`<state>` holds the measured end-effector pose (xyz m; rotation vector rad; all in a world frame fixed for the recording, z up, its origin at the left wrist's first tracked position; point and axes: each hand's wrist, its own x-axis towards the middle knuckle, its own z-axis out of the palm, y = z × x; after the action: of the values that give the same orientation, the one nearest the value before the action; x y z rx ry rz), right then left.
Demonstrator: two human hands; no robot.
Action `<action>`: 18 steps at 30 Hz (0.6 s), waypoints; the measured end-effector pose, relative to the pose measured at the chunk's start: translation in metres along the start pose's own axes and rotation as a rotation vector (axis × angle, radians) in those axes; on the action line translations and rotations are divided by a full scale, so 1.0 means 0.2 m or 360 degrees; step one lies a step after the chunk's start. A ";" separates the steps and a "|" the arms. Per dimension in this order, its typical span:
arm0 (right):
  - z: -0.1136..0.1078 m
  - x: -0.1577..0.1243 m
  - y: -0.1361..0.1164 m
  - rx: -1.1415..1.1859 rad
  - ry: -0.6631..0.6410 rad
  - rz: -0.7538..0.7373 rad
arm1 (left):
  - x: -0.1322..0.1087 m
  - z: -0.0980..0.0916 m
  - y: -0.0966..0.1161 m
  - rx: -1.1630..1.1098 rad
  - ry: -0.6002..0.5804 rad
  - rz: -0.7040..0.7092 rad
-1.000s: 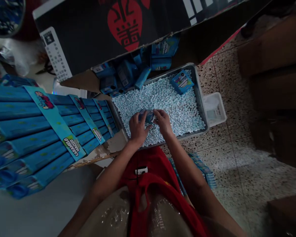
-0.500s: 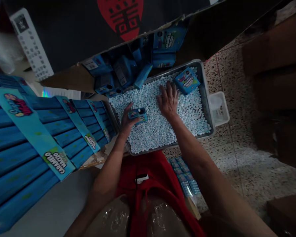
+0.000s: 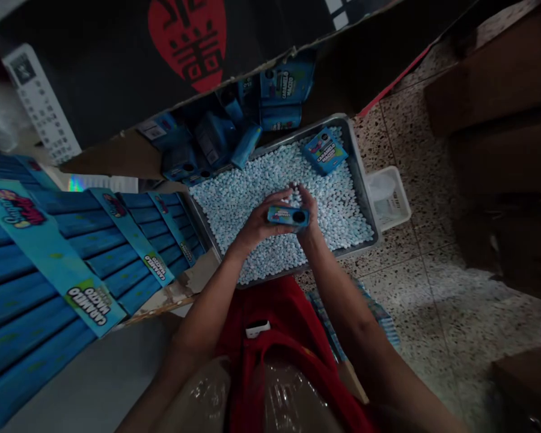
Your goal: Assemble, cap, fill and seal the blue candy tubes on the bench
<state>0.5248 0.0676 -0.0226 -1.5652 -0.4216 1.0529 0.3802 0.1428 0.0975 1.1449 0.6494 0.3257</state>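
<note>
Over a metal tray filled with small pale blue and white candies, my left hand is closed around a small blue candy box. The box's narrow side with a round dark hole faces up. My right hand is at the hole end of the box, its fingers curled, with a few candies showing at the fingertips. Part of that grip is hidden by the box. A second blue box lies on the candies in the tray's far right corner.
A large black carton holding several blue boxes stands behind the tray. Stacked blue packs line the left side. A clear plastic container is right of the tray. Brown cartons stand on the speckled floor.
My left hand has brought the small box rightward to the tray's middle. My right hand has left the candy surface and come back to the box, fingers now curled with candies. The view has shifted slightly.
</note>
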 end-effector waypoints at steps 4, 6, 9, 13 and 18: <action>0.00 -0.07 -0.14 0.0558 0.0012 0.0254 | -0.14 -0.04 0.09 0.0655 0.0265 0.0162; 0.01 -0.13 -0.25 0.0695 -0.0048 0.0172 | -0.18 -0.08 0.06 0.0879 0.0480 0.0137; 0.04 -0.23 -0.41 0.0748 -0.0104 -0.0017 | -0.20 -0.11 -0.02 0.1118 0.0640 0.0151; 0.12 -0.30 -0.51 0.0627 -0.0185 -0.0199 | -0.21 -0.12 -0.06 0.1349 0.0602 0.0199; 0.19 -0.32 -0.52 0.0630 -0.0111 -0.0185 | -0.22 -0.11 -0.05 0.1439 0.0650 0.0179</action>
<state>0.4891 0.0725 0.1002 -1.1425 -0.3235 1.0310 0.3322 0.1309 0.0962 2.0083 1.1533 0.3760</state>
